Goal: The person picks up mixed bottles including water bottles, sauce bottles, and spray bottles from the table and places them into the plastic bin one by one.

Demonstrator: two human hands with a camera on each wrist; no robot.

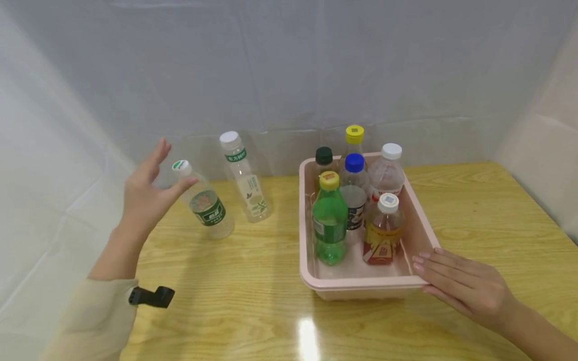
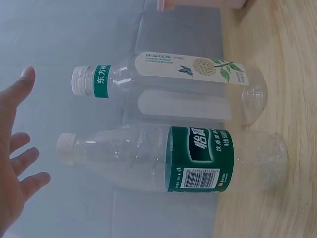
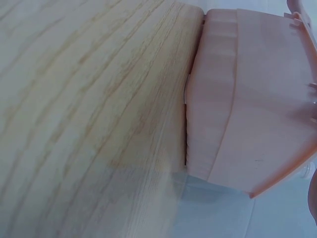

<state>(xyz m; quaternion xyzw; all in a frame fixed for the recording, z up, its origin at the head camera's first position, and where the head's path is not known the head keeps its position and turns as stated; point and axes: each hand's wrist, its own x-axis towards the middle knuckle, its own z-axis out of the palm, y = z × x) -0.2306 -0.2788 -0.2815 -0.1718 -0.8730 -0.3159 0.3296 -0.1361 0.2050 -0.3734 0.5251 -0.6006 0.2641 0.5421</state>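
Observation:
My left hand [image 1: 146, 193] has its thumb and fingers spread around the neck of a clear bottle with a green label [image 1: 209, 208], with a gap between hand and bottle. In the left wrist view, the fingers point towards this bottle's white cap. Beside it stands another clear bottle with a white floral label [image 1: 253, 193], upright on the table. My right hand [image 1: 469, 286] rests on the near right corner of a pink plastic bin [image 1: 370, 282]. Its straight fingers lie over the rim, and the thumb is lower, at the outer edge.
Inside the bin stand several bottles, among them a green one with a yellow cap [image 1: 330, 220], a blue-capped one [image 1: 354, 188] and a red-labelled one [image 1: 383, 235]. The wooden table [image 1: 217, 301] ends against a grey backdrop [image 1: 280, 75].

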